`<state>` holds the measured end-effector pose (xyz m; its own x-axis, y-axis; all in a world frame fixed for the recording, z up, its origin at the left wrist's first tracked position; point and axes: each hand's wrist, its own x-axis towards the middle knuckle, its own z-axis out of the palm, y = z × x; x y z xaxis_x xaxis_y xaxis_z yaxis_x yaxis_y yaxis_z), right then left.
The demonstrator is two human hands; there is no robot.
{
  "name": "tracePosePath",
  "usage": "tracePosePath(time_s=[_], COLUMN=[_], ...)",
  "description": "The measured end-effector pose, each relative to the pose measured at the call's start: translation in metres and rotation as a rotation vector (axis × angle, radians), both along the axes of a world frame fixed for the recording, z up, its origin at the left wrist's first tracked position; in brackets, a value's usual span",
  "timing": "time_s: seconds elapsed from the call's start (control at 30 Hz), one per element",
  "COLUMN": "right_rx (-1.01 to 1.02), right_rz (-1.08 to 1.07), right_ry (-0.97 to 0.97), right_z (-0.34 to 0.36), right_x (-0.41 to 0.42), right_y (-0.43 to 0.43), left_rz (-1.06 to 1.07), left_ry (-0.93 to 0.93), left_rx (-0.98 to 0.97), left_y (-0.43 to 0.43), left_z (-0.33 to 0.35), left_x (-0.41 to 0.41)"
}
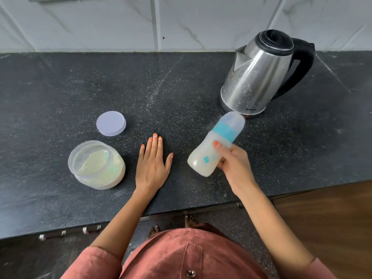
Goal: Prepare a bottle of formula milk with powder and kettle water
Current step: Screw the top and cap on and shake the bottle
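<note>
Black speckled worktop [181, 77]: milky bottle [201, 158], capped, tilted, gripped in R hand [235, 164]; L hand [153, 164] flat, palm down; open powder jar [96, 164], lid [111, 123] near; steel kettle [259, 75] behind.

The bottle [203, 158] is smeared by motion blur. Its teal collar, clear cap and printed marks lose their edges, and the level of the pale liquid cannot be read. Most of the right hand [235, 164] fingers lie hidden behind it; only one orange-nailed fingertip shows in front. The cap covers part of the foot of the kettle [259, 73], whose small lettering is barely legible. A teal shape inside the jar [96, 164] is too hazy to name. The desk [60, 87] runs off both side edges. The person's garment [181, 258] is cut by the bottom edge and hides half of the feet [190, 221].
</note>
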<state>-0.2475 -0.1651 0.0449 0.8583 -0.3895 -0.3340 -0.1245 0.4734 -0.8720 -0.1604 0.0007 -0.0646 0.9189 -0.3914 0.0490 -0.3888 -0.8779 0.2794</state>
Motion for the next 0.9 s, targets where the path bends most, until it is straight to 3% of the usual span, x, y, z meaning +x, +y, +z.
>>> tracePosePath(time_s=[0.1,0.23,0.3,0.4,0.47,0.6,0.67,0.8,0.83,0.9], right_rx=[0.199,-0.119,-0.169,0.09,0.13,-0.154,-0.2,0.148,0.175,0.08], right_rz=[-0.225,0.113,0.153,-0.084,-0.179,0.142,0.197,-0.152,-0.196,-0.078], right_ry=[-0.064,0.108,0.113,-0.017,-0.069,0.065,0.074,-0.078,-0.091,-0.03], right_z=[-0.003,-0.011,-0.01,0.0,0.001,0.0,0.001,0.006,0.005,0.005], right_x=[0.008,-0.009,-0.012,0.001,0.006,-0.008,-0.012,0.006,0.009,0.006], right_y=[0.001,0.017,0.014,0.0,-0.006,0.006,0.003,-0.011,-0.01,-0.001], left_rz=[-0.001,-0.003,-0.004,-0.002,-0.003,-0.006,-0.006,0.003,0.003,0.001], left_ry=[-0.004,0.0,0.001,-0.006,-0.007,-0.005,0.0,-0.005,-0.003,-0.001], left_rx=[0.004,0.011,0.014,0.006,0.005,0.013,0.019,0.005,0.005,0.006], left_y=[-0.001,0.0,0.0,0.0,0.0,0.0,0.0,0.0,0.0,0.0], left_z=[-0.001,0.0,0.0,0.0,-0.001,0.001,0.0,-0.001,-0.002,-0.002], left_x=[0.0,0.0,0.001,0.0,0.0,0.0,0.0,0.0,0.0,0.0])
